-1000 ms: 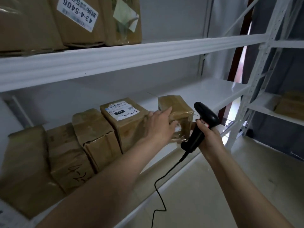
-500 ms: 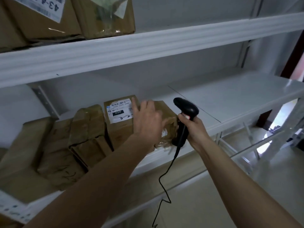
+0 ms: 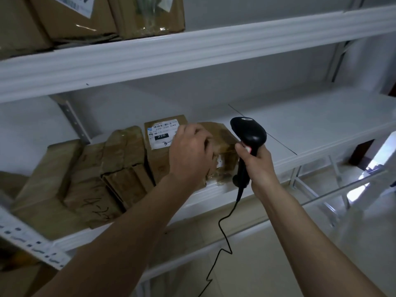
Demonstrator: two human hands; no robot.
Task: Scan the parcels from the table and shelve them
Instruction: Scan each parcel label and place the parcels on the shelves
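Parcel (image 3: 225,146), brown, wrapped in glossy tape, sits on the middle shelf (image 3: 300,133) at its front edge, rightmost in a row of parcels. Left hand (image 3: 189,155) lies over its left face and top; fingers are curled down onto the top, but the back of the hand hides the contact, so cannot tell whether they grip or only rest. A white patch on the parcel's front face shows between the two hands; its print is unreadable. Right hand (image 3: 256,163), at 3 o'clock from the parcel, is clenched round the handle of a black barcode scanner (image 3: 249,133); index finger sits at a red trigger. Scanner head rises at 12 o'clock above the fist; its window is turned away, not visible. Black cable (image 3: 222,236) drops from the handle base toward 6 o'clock and runs off the bottom edge. At 9 o'clock from the held parcel, touching it, stands a labelled box (image 3: 158,146) with barcode and "220" legible, partly covered by the left hand. Further toward 9 o'clock, more brown parcels (image 3: 90,176) lean together, handwriting on one blurred. Upper shelf (image 3: 192,54) carries boxes (image 3: 96,18) cut off by the top edge.
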